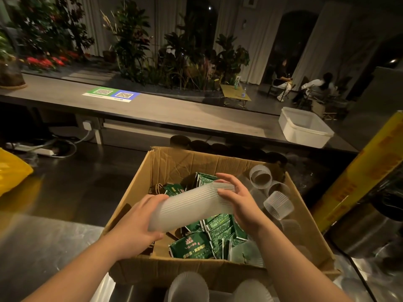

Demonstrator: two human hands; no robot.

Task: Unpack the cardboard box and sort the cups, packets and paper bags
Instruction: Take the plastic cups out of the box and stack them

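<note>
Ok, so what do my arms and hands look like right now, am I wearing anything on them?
Both arms are bare as far as the view shows. No sleeve appears on the left forearm or the right forearm. The left hand and right hand wear no gloves, and no watch, bracelet or ring is visible on either.

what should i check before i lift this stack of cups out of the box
1. Left grip on the cup stack, near end: ok, curled round it.
2. Right grip on the far end: ok, thumb and fingers round it.
3. Stack off the green packets: ok, held above them.
4. Stack clear of the cardboard box walls: ok.
5. Loose cups by the right wall: ok, apart from the stack.
6. Set-down spot: cannot tell; other cups stand before the box.
</note>
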